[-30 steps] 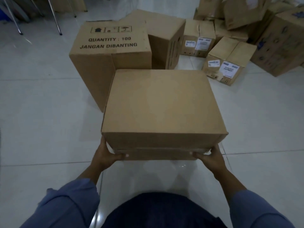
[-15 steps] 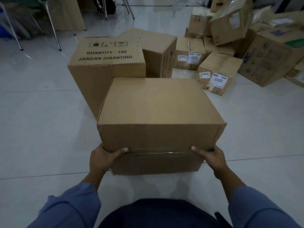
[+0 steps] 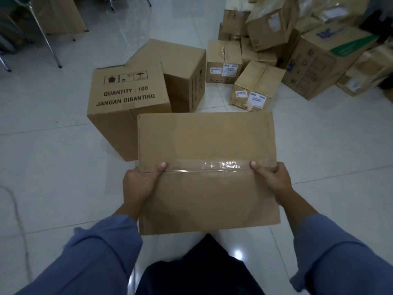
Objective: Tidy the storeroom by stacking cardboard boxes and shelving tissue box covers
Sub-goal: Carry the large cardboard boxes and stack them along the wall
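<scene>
A plain taped cardboard box (image 3: 204, 141) is held up off the white tiled floor in front of me, its taped face turned toward me. My left hand (image 3: 139, 184) grips its left edge and my right hand (image 3: 273, 180) grips its right edge, both thumbs resting on the clear tape seam. Just behind it on the floor stands a box printed "QUANTITY : 100 JANGAN DIBANTING" (image 3: 127, 96), with another brown box (image 3: 180, 67) touching its far right side.
Two small labelled boxes (image 3: 253, 86) (image 3: 223, 62) lie on the floor at centre right. A pile of larger cartons (image 3: 319, 60) fills the back right corner. Metal chair legs (image 3: 49, 39) stand at the back left. A thin cable (image 3: 14, 201) lies at the left edge.
The box has been lifted off the floor and tipped toward me, so its taped face now shows. Both hands shifted up onto the tape seam. The view has risen.
</scene>
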